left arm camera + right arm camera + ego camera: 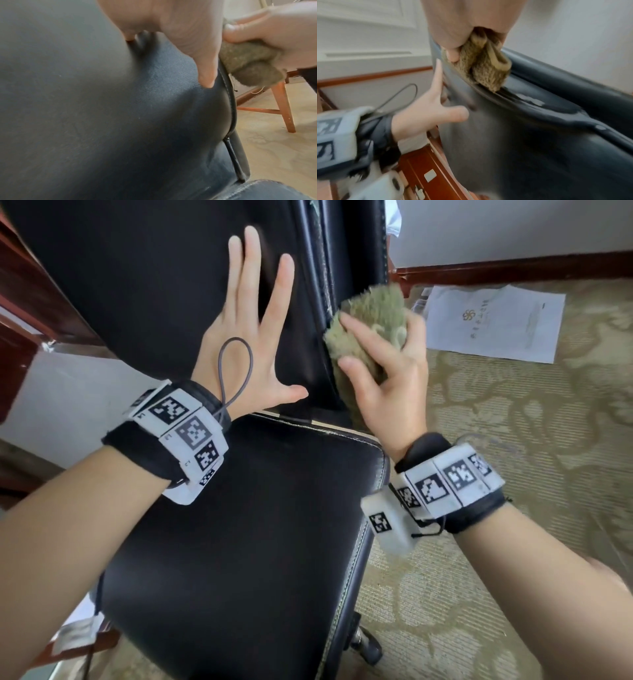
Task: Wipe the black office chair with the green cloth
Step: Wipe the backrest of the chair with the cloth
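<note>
The black leather office chair point(239, 525) fills the middle of the head view, its backrest point(137, 285) rising at the top. My left hand point(253, 337) lies flat on the backrest with straight, spread fingers. My right hand point(387, 364) grips the bunched green cloth point(370, 316) and presses it against the backrest's right edge seam. In the right wrist view the cloth point(484, 70) sits on the worn, peeling edge point(530, 101) of the backrest. The left wrist view shows the cloth point(248, 67) beside my left thumb point(205, 70).
A white sheet of paper point(493, 323) lies on the patterned carpet point(513, 440) to the right. Dark wooden furniture point(30, 285) stands at the left. A wooden chair's legs point(283, 105) show in the left wrist view. The chair's base point(366, 642) sticks out below the seat.
</note>
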A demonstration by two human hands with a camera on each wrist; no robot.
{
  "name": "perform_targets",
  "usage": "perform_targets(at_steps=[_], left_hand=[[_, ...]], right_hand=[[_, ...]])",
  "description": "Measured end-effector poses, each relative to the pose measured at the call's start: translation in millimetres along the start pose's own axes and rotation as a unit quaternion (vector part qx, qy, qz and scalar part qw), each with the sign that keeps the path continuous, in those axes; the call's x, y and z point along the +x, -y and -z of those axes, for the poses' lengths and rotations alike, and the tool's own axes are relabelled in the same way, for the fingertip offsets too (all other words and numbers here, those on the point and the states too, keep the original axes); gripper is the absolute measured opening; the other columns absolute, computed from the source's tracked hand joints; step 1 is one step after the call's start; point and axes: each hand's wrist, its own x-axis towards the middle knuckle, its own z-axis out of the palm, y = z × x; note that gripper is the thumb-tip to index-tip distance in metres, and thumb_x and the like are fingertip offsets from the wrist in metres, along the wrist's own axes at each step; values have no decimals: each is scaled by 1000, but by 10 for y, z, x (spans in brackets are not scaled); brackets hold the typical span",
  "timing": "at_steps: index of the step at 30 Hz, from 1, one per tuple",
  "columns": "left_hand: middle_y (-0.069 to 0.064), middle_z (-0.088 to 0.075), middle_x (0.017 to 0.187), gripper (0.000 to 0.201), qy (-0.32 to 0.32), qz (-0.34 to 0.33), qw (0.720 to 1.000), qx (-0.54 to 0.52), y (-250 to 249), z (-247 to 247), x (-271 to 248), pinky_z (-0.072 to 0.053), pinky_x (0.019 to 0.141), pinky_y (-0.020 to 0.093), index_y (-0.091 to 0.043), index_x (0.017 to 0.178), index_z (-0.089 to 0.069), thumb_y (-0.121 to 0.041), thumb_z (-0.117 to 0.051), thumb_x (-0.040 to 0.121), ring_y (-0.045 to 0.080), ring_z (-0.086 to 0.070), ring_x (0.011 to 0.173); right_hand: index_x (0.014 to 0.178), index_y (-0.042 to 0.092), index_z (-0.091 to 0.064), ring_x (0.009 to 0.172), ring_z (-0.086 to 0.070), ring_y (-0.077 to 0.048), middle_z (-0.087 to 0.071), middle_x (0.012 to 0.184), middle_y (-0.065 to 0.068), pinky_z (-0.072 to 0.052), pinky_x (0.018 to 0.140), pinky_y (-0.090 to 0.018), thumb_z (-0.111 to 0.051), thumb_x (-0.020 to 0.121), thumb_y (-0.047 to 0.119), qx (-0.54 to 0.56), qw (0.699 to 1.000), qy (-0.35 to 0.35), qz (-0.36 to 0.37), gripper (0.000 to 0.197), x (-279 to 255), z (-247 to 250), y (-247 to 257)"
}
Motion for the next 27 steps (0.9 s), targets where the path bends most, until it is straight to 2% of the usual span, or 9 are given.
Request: perform_targets(at_steps=[3,7,8,11,15,19,21,23,27], left_hand=[[38,-6,149,126,1,-3,1000,2,18,10,-10,-52,84,41,-12,145,-1,-61,-76,57,49,-5,140],[38,-6,149,126,0,-1,1000,6,11,-14,5,-52,84,40,-12,145,0,-59,-77,57,49,-6,140],[38,-6,149,126,0,0,1000,9,12,-12,10,-52,83,40,-12,145,0,-59,-77,57,49,-6,140],[39,-7,148,127,-2,-2,1000,8,12,-6,-1,-52,83,39,-12,145,0,-58,-79,56,49,-6,140],[38,-8,149,131,-7,-5,1000,10,22,-20,-17,-51,84,40,-12,146,-2,-57,-81,52,48,-7,140],[38,-9,148,131,-21,-8,1000,3,29,-48,-12,-51,85,41,-12,146,-4,-54,-83,50,48,-9,140],[38,-10,148,131,-26,-10,1000,2,35,-48,3,-51,84,41,-12,146,-5,-54,-84,50,48,-10,139],[38,-11,148,131,-22,-10,1000,2,10,-39,-5,-51,86,41,-11,146,-5,-54,-84,49,49,-11,139],[35,-7,150,132,-10,-2,1000,4,10,-11,-19,-47,93,39,-13,146,-3,-52,-83,49,45,-7,141]], right_hand=[[119,6,-63,111,-41,-10,-37,117,-11,-28,104,-10,-64,84,5,-16,1000,-4,26,35,-2,-26,-3],[120,12,-63,101,-41,4,-37,114,-8,-30,100,-8,-64,84,9,-32,998,27,-45,36,-248,7,-194],[120,13,-63,102,-41,4,-38,114,-8,-30,101,-9,-64,84,10,-26,998,35,-48,36,-196,22,-184],[116,10,-65,109,-45,-13,-41,114,-9,-33,101,-12,-64,82,8,-7,1000,8,0,34,173,34,34],[115,10,-66,110,-47,-17,-42,114,-12,-38,102,-18,-63,83,9,29,997,-63,24,33,628,-48,310],[117,12,-65,109,-46,-8,-41,114,-8,-29,100,-5,-63,83,7,2,999,6,-42,34,210,25,186],[115,11,-67,105,-45,-4,-40,112,-7,-26,97,0,-64,82,7,-12,998,13,-58,33,133,44,174],[113,12,-68,101,-43,-2,-39,110,-7,-29,94,0,-64,81,10,-10,999,-17,-40,32,354,16,293],[108,8,-70,98,-44,-9,-39,106,-8,-29,89,4,-63,80,13,-6,993,-109,41,29,1026,-101,622]])
